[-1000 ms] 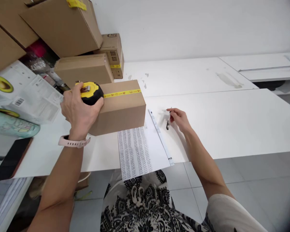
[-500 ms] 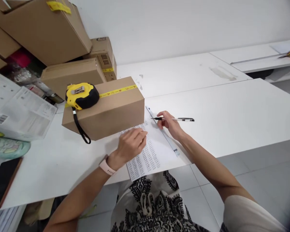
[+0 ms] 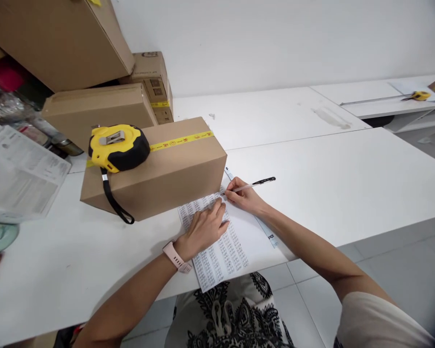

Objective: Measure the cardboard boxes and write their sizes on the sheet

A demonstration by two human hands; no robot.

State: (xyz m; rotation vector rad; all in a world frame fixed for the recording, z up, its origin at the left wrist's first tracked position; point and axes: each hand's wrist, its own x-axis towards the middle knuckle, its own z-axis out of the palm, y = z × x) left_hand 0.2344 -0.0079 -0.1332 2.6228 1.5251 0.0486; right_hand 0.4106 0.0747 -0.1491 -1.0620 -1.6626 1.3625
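Between the fingers of my right hand [image 3: 243,195] is a pen [image 3: 263,181] with a black cap end, its tip down at the upper part of a sheet of paper [image 3: 244,237]. Columns of small handwritten figures fill the sheet's left side. My left hand [image 3: 205,226] lies on the sheet, fingers stretched out, holding nothing. A blue-edged strip, perhaps a ruler [image 3: 266,231], runs along the sheet's right side, partly under my right wrist. Just beyond my hands sits a taped cardboard box [image 3: 174,176], and on its top rests a yellow and black tape measure [image 3: 119,147] with a hanging strap.
Stacked cardboard boxes [image 3: 101,108] stand at the back left beside a white printed package [image 3: 20,174]. The white table [image 3: 333,179] extends right. Another tape measure [image 3: 420,95] lies at the far right. A wall [image 3: 275,43] rises behind.
My right hand has brought the pen down to the paper and gripped it more closely. My left hand has flattened out on the sheet. The view has shifted slightly.
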